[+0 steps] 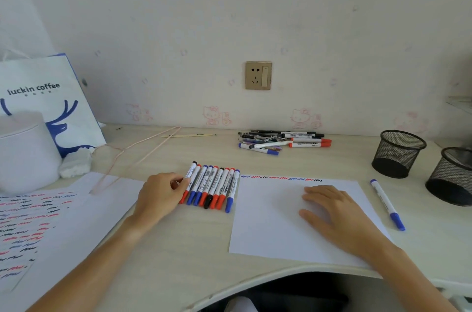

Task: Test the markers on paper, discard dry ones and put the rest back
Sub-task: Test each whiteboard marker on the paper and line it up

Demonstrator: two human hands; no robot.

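A desk seen from above, by a person seated at it. At far left stand a white round container (24,148) and a blue-and-white coffee bag (51,97), with a scribbled sheet (30,219) covered in red, blue and black test squiggles lying in front of them. Next, the left hand (159,195) rests on the desk (178,247), its fingers curled against the left edge of a row of markers (212,186), touching the outermost one; whether it has actually pinched it cannot be told. The row lies side by side, capped, in red, blue and black. Just right of it is a white sheet (268,235) with one line of short coloured squiggles along its top edge. The right hand (334,212) lies flat and open on this sheet, holding nothing, pinning the paper. Behind, near the wall, sits a loose pile of pens (283,141). Further right, a single blue marker (387,204) lies apart beside the paper, and two black mesh cups (398,153) stand empty-looking at the far edge. The step appears to be choosing the next marker to test; that calls for lifting one from the row and uncapping it.
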